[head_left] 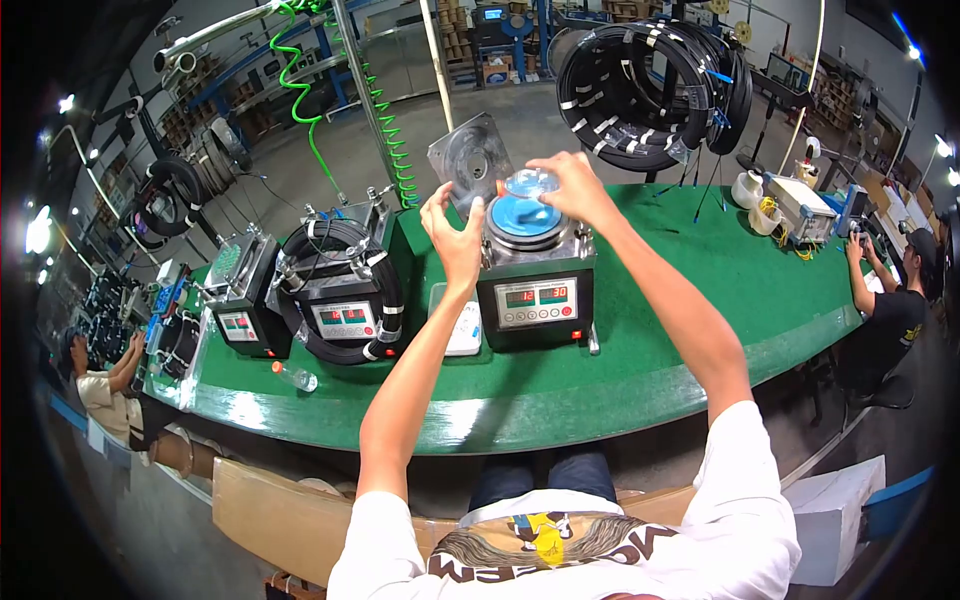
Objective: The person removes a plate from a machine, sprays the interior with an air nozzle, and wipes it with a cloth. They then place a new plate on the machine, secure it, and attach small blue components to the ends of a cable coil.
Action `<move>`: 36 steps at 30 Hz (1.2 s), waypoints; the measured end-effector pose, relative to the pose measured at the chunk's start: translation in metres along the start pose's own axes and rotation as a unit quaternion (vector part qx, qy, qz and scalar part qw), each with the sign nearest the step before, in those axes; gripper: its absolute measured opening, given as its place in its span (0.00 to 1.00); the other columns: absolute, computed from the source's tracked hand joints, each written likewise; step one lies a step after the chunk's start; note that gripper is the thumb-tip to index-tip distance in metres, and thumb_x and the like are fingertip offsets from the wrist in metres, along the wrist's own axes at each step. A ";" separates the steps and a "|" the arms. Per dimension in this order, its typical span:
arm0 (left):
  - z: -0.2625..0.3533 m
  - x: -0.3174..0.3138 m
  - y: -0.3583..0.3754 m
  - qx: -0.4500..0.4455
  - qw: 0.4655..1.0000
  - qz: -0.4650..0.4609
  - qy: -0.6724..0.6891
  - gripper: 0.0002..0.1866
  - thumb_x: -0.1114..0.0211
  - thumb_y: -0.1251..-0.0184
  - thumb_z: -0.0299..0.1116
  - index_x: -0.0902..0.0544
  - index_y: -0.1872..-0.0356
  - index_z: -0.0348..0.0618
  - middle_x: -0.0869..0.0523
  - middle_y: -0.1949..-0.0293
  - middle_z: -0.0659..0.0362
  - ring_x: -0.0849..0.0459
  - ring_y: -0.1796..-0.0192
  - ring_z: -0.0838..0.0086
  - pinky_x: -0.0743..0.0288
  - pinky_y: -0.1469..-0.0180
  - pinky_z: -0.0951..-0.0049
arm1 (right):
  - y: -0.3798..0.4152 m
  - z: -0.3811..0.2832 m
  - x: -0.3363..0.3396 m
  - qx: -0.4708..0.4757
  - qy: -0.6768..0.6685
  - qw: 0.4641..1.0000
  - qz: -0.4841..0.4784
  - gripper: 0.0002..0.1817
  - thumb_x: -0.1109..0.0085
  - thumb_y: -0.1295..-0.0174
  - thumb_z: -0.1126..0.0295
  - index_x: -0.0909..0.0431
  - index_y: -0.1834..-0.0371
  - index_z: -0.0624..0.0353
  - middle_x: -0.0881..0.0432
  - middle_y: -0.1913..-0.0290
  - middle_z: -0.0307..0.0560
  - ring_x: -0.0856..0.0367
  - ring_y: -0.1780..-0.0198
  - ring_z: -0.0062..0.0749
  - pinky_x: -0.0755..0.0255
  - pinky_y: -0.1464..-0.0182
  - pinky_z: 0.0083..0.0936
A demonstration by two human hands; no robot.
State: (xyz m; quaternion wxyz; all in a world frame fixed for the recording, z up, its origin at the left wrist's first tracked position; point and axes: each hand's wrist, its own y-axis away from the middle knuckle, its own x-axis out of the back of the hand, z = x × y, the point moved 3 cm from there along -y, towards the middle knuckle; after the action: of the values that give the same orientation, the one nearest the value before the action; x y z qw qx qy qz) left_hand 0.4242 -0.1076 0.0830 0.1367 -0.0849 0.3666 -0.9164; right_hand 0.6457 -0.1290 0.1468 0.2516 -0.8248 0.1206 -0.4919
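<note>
My left hand [457, 238] is at the lower edge of a square grey metal plate [462, 148], fingers and thumb around it. The plate stands tilted upright and has a round hole in its middle. In the fingers of my right hand [578, 190] is a clear, shiny thing [532, 184] with an orange bit at its left end; I cannot tell its exact kind. It is close over a round blue pad [524, 216] on top of a black bench machine [537, 305] with a lit red display.
Left of the machine stand a white tray [463, 335], a second machine with a black cable coil [390, 300] and a smaller machine [240, 310]. A capped clear bottle [295, 377] lies on the green table [600, 385]. People work at both ends.
</note>
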 end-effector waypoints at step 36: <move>-0.075 0.182 0.216 0.269 0.925 -0.267 -0.003 0.39 0.19 0.42 0.34 0.26 0.29 0.43 0.17 0.40 0.56 0.21 0.35 0.71 0.27 0.31 0.62 | 0.031 0.055 -0.050 -0.135 -0.436 0.884 0.099 0.13 0.47 0.20 0.63 0.17 0.46 0.58 0.23 0.78 0.36 0.38 0.87 0.10 0.49 0.86 0.15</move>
State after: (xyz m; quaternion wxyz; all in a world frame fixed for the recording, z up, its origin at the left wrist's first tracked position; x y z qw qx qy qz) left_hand 0.2733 -0.2658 -0.1103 -0.0943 -0.1421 0.0693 -0.9829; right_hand 0.6711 -0.1165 0.0710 0.2128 -0.9657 0.1450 -0.0341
